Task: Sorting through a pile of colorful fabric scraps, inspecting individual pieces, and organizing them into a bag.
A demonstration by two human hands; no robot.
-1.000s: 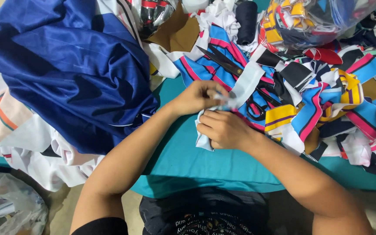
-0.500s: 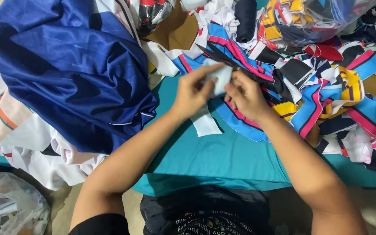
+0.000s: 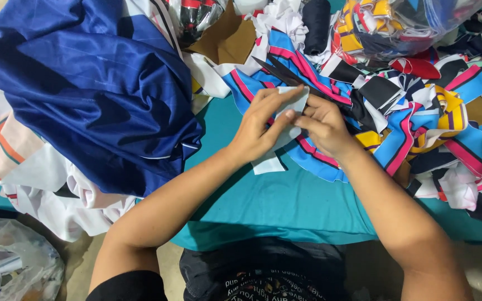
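- Hands meet over the middle of the teal-covered table (image 3: pixel 285 206), near its far edge, and both grip one small white fabric piece (image 3: pixel 291 114).
- I read the left hand (image 3: pixel 260 131) as closed on that piece: thumb beneath, fingers stretched along its upper edge, apparently to keep it flat and taut.
- I see the right hand (image 3: pixel 322 125) closed too, fingertips pinching the piece's right side while black scissors (image 3: pixel 285 75) project from it toward the far edge; the blades look parted, though I cannot tell how far.
- The piece is held lifted off the cloth, tilted toward the camera, likely so its edge can be seen; a lower flap hangs down to the table cover just below the left hand.
- Striped offcuts (image 3: pixel 419 128) in blue, pink, yellow and black are heaped across the right half, touching the right wrist, within easy reach.
- A large navy garment (image 3: pixel 96 95) lies bundled on the left side, overlapping white fabric with orange stripes (image 3: pixel 12 150) at the left edge, apart from the offcuts.
- A clear plastic bag (image 3: pixel 403 22) of coloured scraps sits at the far right corner; brown paper (image 3: pixel 230 42) lies at the far edge.
- Another plastic bag (image 3: pixel 12 267) rests on the floor beyond the near left corner.
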